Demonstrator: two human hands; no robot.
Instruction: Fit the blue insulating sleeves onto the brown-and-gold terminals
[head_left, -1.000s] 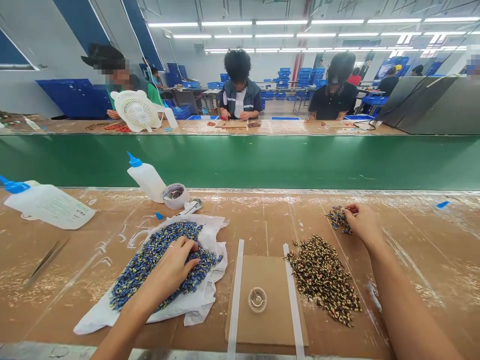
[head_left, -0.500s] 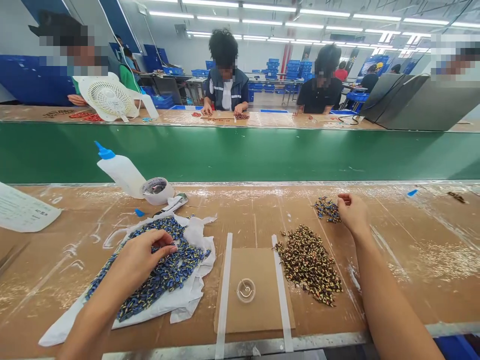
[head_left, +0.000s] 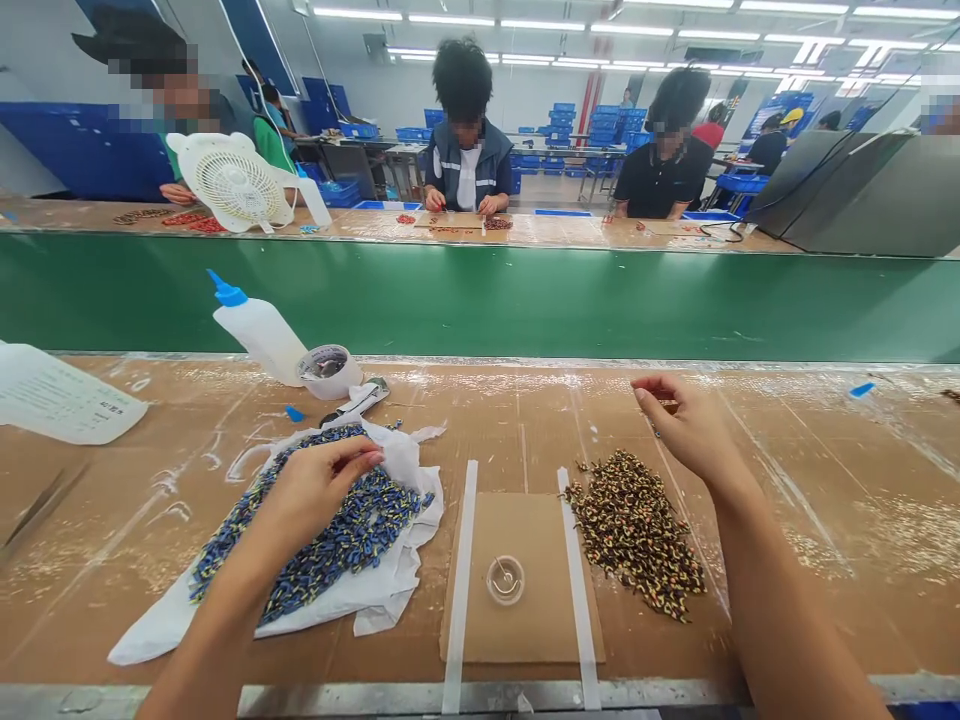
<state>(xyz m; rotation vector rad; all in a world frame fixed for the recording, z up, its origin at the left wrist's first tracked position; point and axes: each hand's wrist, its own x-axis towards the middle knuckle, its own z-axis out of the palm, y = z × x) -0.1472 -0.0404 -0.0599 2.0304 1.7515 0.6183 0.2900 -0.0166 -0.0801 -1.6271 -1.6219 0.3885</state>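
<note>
My left hand (head_left: 322,485) is over a spread of small blue and yellow pieces (head_left: 352,540) lying on a white cloth-like sheet (head_left: 397,590). Its thumb and fingertips are pressed together; anything between them is too small to make out. On the right, my right hand (head_left: 686,425) is curled with thumb and fingertips close together, and what it may hold is hidden. One small blue piece (head_left: 658,434) shows beneath it. Nearer me lies a heap of dark and yellow small pieces (head_left: 637,535). Between the heaps, a small clear round cup (head_left: 505,580) sits on a cardboard piece (head_left: 525,635).
White tape strips (head_left: 460,580) flank the cardboard. Behind the sheet are a tape roll (head_left: 330,372) and a blue-capped bottle (head_left: 259,335). A labelled white sheet (head_left: 67,395) is at left. Beyond a green strip (head_left: 525,300), people sit at another bench with a fan (head_left: 236,185).
My right hand has moved left over the small blue pile, which is now mostly hidden. My left hand's fingertips have come together. The camera view has shifted slightly.
</note>
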